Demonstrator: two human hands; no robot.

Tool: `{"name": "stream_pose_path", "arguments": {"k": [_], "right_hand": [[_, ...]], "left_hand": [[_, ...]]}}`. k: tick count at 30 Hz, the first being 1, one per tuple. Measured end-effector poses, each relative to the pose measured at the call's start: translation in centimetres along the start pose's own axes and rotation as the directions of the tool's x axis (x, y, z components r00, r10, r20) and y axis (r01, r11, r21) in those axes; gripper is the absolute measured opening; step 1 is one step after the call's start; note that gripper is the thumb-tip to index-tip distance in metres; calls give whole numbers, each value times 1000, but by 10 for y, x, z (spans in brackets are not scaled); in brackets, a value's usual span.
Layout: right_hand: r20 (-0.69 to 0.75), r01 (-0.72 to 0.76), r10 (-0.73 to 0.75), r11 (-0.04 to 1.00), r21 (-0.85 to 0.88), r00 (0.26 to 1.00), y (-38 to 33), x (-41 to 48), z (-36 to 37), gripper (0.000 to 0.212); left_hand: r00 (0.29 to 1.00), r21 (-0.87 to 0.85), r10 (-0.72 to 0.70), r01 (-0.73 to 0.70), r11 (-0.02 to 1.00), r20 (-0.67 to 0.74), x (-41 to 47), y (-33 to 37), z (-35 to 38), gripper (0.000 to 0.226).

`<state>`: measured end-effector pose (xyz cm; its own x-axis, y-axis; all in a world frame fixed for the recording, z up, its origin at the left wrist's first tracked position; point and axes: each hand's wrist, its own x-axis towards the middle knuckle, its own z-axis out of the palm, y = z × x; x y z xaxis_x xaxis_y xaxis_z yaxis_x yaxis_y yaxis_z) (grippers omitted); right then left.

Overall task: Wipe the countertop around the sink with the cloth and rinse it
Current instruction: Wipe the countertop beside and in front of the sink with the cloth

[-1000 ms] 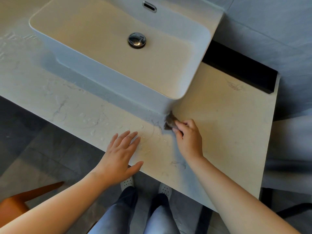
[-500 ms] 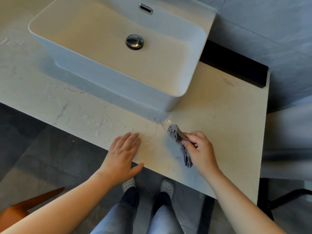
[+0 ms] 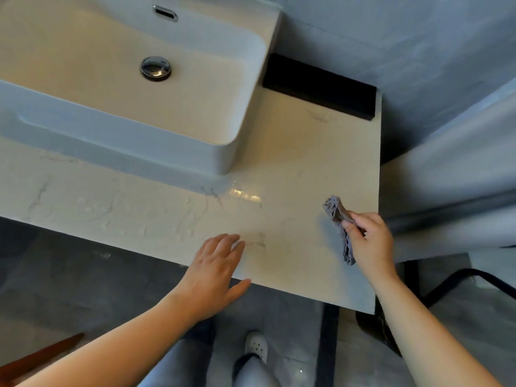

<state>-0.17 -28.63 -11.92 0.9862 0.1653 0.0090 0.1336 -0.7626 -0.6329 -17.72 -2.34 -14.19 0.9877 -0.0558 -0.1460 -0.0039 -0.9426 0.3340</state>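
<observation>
A pale marble countertop (image 3: 301, 152) carries a white rectangular vessel sink (image 3: 229, 155) with a chrome drain (image 3: 155, 68). My right hand (image 3: 370, 243) grips a crumpled grey cloth (image 3: 336, 212) near the counter's right edge, one end poking up and the other hanging below my fingers. My left hand (image 3: 216, 268) rests flat and open on the counter's front edge, fingers straight. Wet streaks and droplets (image 3: 111, 210) lie on the counter in front of the sink, with a shiny wet patch (image 3: 245, 194) by the sink's front right corner.
A black strip (image 3: 318, 85) runs along the wall behind the counter, right of the sink. Grey wall stands behind. A white fixture (image 3: 452, 191) sits to the right of the counter. My legs and white shoe (image 3: 255, 346) are below, on the grey floor.
My right hand has drawn the cloth from the sink's front right corner across the counter to its right edge. The left hand has stayed flat on the front edge.
</observation>
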Motion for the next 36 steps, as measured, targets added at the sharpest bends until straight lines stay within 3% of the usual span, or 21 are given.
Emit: {"name": "stream_pose_path", "arguments": {"k": [6,11,16,26,31,36], "right_hand": [[29,-12,14,998,-57,999,64,7,-15,24],[-33,11,-13,999,-36,999,73,-13,2,25],[31,133,-132,991,-6,991,74,-61,6,23],[196,216,-222,975,54,955,67,-126,5,24],[370,4,-106,964,267,923,57,-119,-18,17],[220,-15,-63,942,336,973,39,-59,-34,20]], "left_hand": [[995,116,-67,59,992,67,4,52,28,77],[988,158,-134,120,980,82,1,80,43,82],[972,144,-222,211,967,73,-2,89,45,86],[970,134,-230,218,967,80,-4,86,44,84],[969,122,-230,218,968,93,-3,87,39,90],[968,109,-234,224,969,92,-5,88,41,89]]}}
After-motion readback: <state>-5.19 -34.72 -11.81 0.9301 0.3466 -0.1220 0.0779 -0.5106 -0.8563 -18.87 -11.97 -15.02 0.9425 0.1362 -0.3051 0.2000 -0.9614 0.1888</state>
